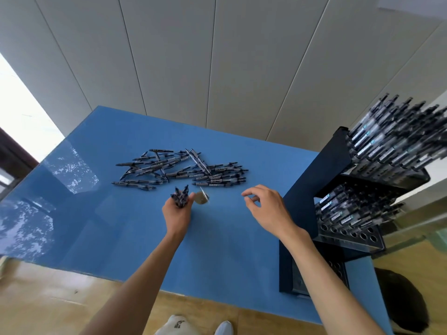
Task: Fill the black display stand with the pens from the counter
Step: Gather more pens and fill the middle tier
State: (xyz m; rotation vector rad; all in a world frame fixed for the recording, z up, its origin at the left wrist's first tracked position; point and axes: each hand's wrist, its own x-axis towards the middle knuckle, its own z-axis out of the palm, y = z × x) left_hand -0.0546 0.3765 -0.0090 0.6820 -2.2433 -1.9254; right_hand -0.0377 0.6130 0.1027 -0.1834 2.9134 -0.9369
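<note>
You are standing at the blue counter (217, 250), and your left hand (177, 213) is clenching a small bundle of pens (180, 197), their ends fanning out above your fist. How many it is gripping is hard to count, since the barrels are overlapping and your fingers are covering their lower halves. A small tan object (202, 199) is sitting just at 3 o'clock of that fist; its shape is too blurred to name. Your right hand (268, 209) is hovering empty over the counter, fingers loosely curled and spread, touching nothing. The loose pile of pens (181, 170) is lying at 12 o'clock of your hands, near them. The black display stand (312, 189) is standing at 3 o'clock of your right hand, its upper tiers crowded with pens that are smeared and running off the frame edge, while the lowest row is showing open holes (353, 234). Your forearm is partly hiding the stand's base.
</note>
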